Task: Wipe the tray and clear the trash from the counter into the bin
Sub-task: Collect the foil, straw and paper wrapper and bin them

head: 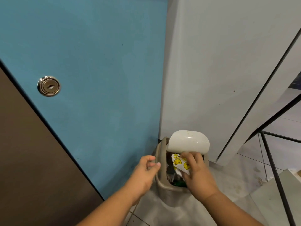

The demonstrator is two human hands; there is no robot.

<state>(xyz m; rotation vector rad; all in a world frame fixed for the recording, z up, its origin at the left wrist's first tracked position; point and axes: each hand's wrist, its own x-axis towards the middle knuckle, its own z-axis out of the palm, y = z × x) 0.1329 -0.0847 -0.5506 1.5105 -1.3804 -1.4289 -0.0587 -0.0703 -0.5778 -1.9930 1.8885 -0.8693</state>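
A beige bin (160,175) stands on the floor in the corner, its white swing lid (189,141) tilted up at the back. My right hand (197,175) holds a crumpled white wrapper with yellow smiley faces (179,163) inside the bin's opening, fingers curled over it. My left hand (145,170) hovers at the bin's left rim, fingers loosely curled, holding nothing. Dark and green trash shows in the bottom of the bin. The tray and counter are out of view.
A blue cabinet door (97,79) with a round metal lock (48,86) fills the left. A grey wall (219,62) stands behind the bin. Black metal rails (275,168) and a step sit at the right on the tiled floor.
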